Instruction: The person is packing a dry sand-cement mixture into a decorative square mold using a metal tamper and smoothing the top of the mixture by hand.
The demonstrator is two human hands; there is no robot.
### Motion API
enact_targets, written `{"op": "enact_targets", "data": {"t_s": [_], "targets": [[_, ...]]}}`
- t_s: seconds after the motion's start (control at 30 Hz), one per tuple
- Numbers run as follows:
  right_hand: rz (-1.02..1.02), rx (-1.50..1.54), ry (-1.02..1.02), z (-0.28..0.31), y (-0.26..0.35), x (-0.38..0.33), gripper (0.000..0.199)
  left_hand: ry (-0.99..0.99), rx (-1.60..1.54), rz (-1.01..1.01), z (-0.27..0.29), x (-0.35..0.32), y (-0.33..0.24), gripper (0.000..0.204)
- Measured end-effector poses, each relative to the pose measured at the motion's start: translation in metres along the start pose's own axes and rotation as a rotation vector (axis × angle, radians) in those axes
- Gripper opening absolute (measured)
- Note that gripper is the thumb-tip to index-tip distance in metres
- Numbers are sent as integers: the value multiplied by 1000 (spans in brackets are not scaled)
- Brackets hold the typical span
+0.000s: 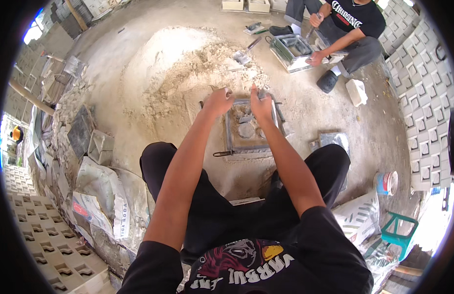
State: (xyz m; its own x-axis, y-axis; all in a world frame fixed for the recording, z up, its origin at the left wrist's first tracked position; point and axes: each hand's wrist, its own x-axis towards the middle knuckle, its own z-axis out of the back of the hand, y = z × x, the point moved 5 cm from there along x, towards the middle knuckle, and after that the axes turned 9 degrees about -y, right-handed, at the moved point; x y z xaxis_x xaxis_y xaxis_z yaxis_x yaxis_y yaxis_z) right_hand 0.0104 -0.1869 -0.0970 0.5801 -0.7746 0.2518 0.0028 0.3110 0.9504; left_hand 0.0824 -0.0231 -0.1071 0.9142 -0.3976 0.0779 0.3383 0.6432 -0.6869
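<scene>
Pale powder heap [173, 51] is spreading across upper left to upper centre, a trowel [242, 58] lying on its right side. Left hand [219, 102] is hovering around the mould frame's upper-left corner, fingers curling in; can't tell whether they're grasping anything. Square metal mould frame [251, 148] is sitting at centre, between the knees, grey round lumps [246, 130] and loose pieces lying inside. Right hand [261, 106] is covering the frame's upper-right corner, fingers bending, thumb pointing up; can't tell whether it's gripping the rail or a small piece. Step looks like handling the frame's far edge or its contents, filling seeming partial; next move probably calls for levelling both hands before pressing or lifting. Co-worker, upper right, is working at another mould box [291, 53], head being cut off. Hands are hiding the frame's far corners; the lumps' material isn't reading clearly.
</scene>
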Motion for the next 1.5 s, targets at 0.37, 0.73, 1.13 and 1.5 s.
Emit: {"op": "enact_targets", "data": {"t_s": [0.37,0.73,1.13,1.5], "targets": [[-364,690,-135,38,-2,22,43,109,46,17,-16,-1,-2,45],[-938,1215,-686,83,-97,-7,48,8,-227,231,-82,29,38,43],[-944,1090,-449,124,-176,-45,47,-61,-540,564,-128,64,60,26],[-750,-66,-377,145,-208,-45,45,-39,-249,405,-150,71,118,29]]}}
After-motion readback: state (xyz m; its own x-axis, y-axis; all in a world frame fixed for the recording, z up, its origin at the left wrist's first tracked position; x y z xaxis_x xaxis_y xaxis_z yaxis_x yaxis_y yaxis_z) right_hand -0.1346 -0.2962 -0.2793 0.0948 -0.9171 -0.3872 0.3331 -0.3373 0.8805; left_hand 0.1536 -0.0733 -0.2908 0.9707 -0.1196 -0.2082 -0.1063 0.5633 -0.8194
